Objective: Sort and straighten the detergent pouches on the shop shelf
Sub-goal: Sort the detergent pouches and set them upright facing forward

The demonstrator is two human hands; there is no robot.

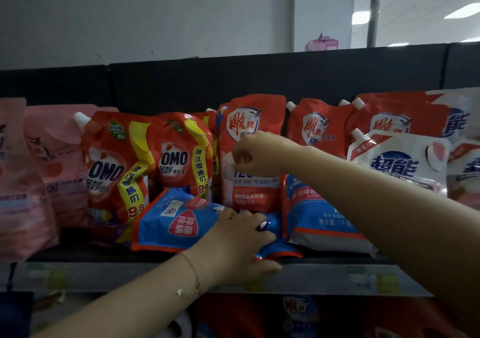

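My left hand [239,239] closes its fingers over the near end of a blue pouch [176,223] that lies flat and askew at the front of the shelf [104,275], label upside down to me, thumb down by the shelf lip. My right hand [255,153] reaches across with its fingers curled against the face of an upright red pouch [249,114] just behind. The hand is blurred, and I cannot tell whether it pinches the film or only steadies it.

The row is mixed. OMO pouches [114,166] lean to the left of the red one, pink pouches [52,155] stand further left, a second blue pouch [319,218] slumps against the red row to the right, and a white pouch [397,161] stands beyond my right forearm.

As I judge it, the step in hand is getting the fallen blue pouch up and in with its own kind. To do that well I should keep the red pouch braced so it does not topple forward as the blue one slides out from its foot. I should lift the blue pouch by its firm sealed edge and not by the soft belly, turn it label-forward with the spout uppermost, and set it on its base beside the other blue pouch. The liquid inside will likely shift, so a slow tilt should suit it better than a flick
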